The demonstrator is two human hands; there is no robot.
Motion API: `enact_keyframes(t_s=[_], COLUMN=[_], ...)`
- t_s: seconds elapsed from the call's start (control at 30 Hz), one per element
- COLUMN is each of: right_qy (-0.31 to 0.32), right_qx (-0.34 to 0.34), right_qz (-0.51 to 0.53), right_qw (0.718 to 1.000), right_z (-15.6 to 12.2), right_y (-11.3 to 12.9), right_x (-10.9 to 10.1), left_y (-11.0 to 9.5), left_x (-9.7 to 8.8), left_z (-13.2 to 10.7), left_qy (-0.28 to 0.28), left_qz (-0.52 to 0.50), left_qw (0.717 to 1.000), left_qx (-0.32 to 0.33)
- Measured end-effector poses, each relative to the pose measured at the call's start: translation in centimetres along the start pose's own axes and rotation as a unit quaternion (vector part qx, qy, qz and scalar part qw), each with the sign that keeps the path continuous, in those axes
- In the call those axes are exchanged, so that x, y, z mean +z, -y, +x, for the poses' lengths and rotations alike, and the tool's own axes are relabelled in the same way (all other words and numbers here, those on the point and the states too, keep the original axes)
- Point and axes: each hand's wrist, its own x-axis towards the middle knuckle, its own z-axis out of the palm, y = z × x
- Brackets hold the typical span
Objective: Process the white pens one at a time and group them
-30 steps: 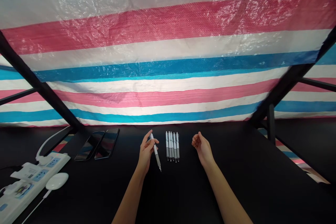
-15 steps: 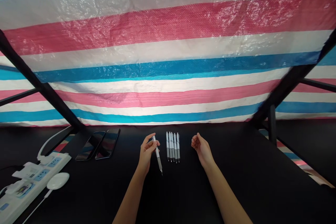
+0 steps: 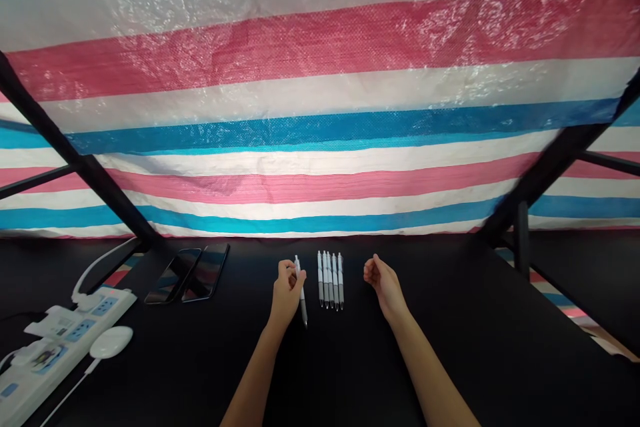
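Note:
A white and grey pen (image 3: 303, 307) is pinched in my left hand (image 3: 287, 290), its tip pointing down toward me and its upper end showing above the fingers. Just to the right, several similar pens (image 3: 331, 280) lie side by side in a neat row on the black table (image 3: 345, 367). On the other side of that row rests my right hand (image 3: 384, 285), with its fingers curled in and the thumb on top. Nothing shows in the right hand, though the inside of its curl is hidden.
Two dark phones (image 3: 173, 276) lie at the left. Nearer the left edge are a white power strip (image 3: 65, 353) with plugs and a round white charger (image 3: 111, 343) on a cable. A striped tarp (image 3: 310, 187) hangs behind the table, between black frame bars (image 3: 107, 190).
My left hand has turned over the pen and moved slightly right. The pen now stands closer to parallel with the row. My right hand has stayed in place.

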Motion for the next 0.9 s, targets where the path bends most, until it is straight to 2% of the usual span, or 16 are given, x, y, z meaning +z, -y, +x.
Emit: enact_keyframes(t_s=[0.23, 0.33, 0.4, 0.47, 0.6, 0.7, 0.9], right_qy=[0.006, 0.025, 0.055, 0.094, 0.126, 0.125, 0.140], right_qx=[-0.007, -0.064, -0.114, -0.158, -0.220, -0.220, -0.206], right_qz=[-0.031, -0.130, -0.234, -0.328, -0.443, -0.491, -0.541], right_qw=[0.999, 0.989, 0.964, 0.927, 0.860, 0.833, 0.803], right_z=[-0.3, -0.5, -0.8, -1.1, -1.8, -2.0, -1.9], right_y=[0.0, -0.2, -0.4, -0.4, -0.5, -0.5, -0.8], right_x=[0.5, 0.8, 1.1, 1.3, 1.7, 1.9, 1.7], left_y=[1.2, 1.5, 1.6, 1.6, 1.6, 1.6, 1.5], left_x=[-0.3, -0.2, -0.1, 0.0, -0.1, -0.3, -0.8], left_z=[0.4, 0.3, 0.1, 0.0, -0.2, -0.2, 0.0], left_qy=[-0.026, -0.030, -0.024, -0.016, -0.033, -0.053, -0.053], left_qz=[0.051, 0.085, 0.104, 0.134, 0.197, 0.208, 0.230], left_qw=[0.998, 0.995, 0.993, 0.989, 0.976, 0.974, 0.967], left_qx=[0.012, 0.030, 0.047, 0.065, 0.085, 0.079, 0.098])
